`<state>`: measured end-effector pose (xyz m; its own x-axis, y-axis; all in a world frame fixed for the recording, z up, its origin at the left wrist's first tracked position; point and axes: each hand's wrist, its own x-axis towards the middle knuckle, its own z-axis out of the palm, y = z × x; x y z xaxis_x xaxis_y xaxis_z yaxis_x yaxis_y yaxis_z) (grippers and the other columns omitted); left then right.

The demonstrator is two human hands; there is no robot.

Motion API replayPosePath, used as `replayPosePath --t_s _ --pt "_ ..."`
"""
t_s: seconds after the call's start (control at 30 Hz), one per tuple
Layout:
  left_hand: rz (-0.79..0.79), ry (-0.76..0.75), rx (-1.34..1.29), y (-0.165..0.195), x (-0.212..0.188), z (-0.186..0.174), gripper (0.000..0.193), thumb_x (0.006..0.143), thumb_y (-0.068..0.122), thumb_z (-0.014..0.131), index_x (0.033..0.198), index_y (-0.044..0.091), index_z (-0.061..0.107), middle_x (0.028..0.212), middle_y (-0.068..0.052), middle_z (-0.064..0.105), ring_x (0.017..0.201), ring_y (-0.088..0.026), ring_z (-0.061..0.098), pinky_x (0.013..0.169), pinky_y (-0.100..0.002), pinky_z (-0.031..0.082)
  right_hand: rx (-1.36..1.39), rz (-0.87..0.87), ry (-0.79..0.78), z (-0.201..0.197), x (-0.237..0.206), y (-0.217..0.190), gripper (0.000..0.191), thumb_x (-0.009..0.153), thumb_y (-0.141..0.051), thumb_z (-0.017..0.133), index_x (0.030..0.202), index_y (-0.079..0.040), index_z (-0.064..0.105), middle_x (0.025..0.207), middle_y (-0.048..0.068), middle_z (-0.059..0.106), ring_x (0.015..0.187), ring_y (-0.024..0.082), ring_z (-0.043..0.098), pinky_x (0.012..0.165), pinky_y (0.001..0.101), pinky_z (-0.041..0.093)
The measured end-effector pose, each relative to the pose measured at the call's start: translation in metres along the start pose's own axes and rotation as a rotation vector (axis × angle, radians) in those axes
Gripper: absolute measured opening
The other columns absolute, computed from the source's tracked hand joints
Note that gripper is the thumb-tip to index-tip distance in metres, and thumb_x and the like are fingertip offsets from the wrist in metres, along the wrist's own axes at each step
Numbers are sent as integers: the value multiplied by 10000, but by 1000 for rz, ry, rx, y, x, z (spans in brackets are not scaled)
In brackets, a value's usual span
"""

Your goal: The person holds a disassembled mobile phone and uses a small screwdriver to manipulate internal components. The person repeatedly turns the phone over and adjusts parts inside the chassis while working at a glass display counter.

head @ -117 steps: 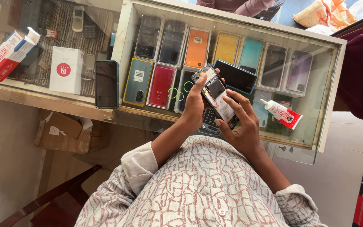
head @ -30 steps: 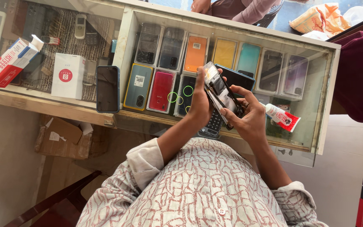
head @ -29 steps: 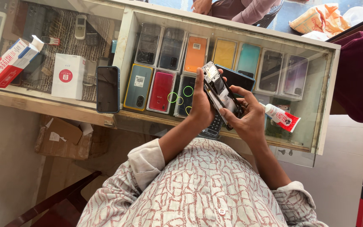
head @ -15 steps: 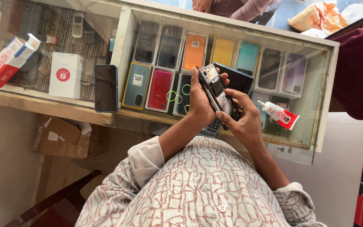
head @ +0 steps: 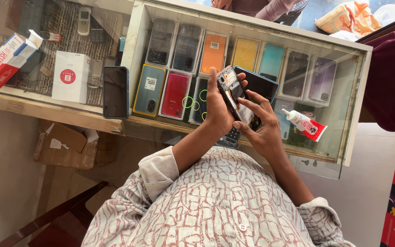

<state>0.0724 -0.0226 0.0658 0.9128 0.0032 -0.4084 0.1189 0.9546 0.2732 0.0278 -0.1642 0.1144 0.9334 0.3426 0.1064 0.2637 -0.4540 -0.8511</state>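
Note:
My left hand [head: 216,112] grips an opened mobile phone [head: 232,89] with its back off and its inner parts showing, held tilted above the glass counter [head: 353,114]. My right hand [head: 262,130] holds the lower side of the same phone, its fingertips on the phone's face. A dark flat phone [head: 264,84] lies just behind the hands on the glass. A grey keypad part [head: 229,137] sits under my wrists at the counter's near edge. A white and red glue tube [head: 305,124] lies to the right of my right hand.
Under the glass lie rows of coloured phone cases [head: 213,52]. A black smartphone [head: 115,91], a white box [head: 71,77] and a red and white box [head: 3,61] rest on the left counter. Another person [head: 257,7] stands across. A cardboard box [head: 65,146] sits below.
The phone has been turned from lying flatter in my hands to a more edge-on tilt, and my right fingers have shifted along its lower side. The counter things stay put.

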Motion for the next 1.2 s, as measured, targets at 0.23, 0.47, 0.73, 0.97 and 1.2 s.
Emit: replayPosePath --t_s 0.23,0.47,0.73,0.97,1.2 --pt "-28 -9 33 -2 1 -4 517 998 353 546 1466 155 454 1209 -108 640 1071 -200 604 892 -380 552 -7 2 53 1 -1 0 560 859 -396 812 1311 -88 692 1495 166 558 1397 332 551 1126 453 452" --pt "-30 -23 82 -11 3 -8 524 992 323 556 1476 158 438 1208 -95 633 1073 -177 578 846 -359 541 -34 -55 177 4 -2 -8 315 869 -223 846 1139 -81 772 1287 118 672 1223 272 614 1056 390 482" --pt "18 20 201 -16 1 -7 499 988 327 565 1430 154 414 1213 -76 588 1068 -172 541 823 -347 522 41 -78 331 5 5 -23 422 804 -183 833 1165 -68 648 1134 48 603 1035 187 582 919 322 472" --pt "26 1 246 -14 -2 -3 570 957 336 586 1461 141 404 1254 -81 564 1094 -172 522 855 -341 503 -14 24 167 5 2 -3 139 889 -97 818 1019 -49 800 906 44 671 882 144 595 799 295 479" --pt "34 -5 352 -15 -5 -2 597 951 356 579 1483 164 388 1269 -69 541 1107 -163 498 866 -324 480 375 290 72 6 3 17 153 918 -117 786 985 18 766 879 -25 642 755 30 575 661 185 455"
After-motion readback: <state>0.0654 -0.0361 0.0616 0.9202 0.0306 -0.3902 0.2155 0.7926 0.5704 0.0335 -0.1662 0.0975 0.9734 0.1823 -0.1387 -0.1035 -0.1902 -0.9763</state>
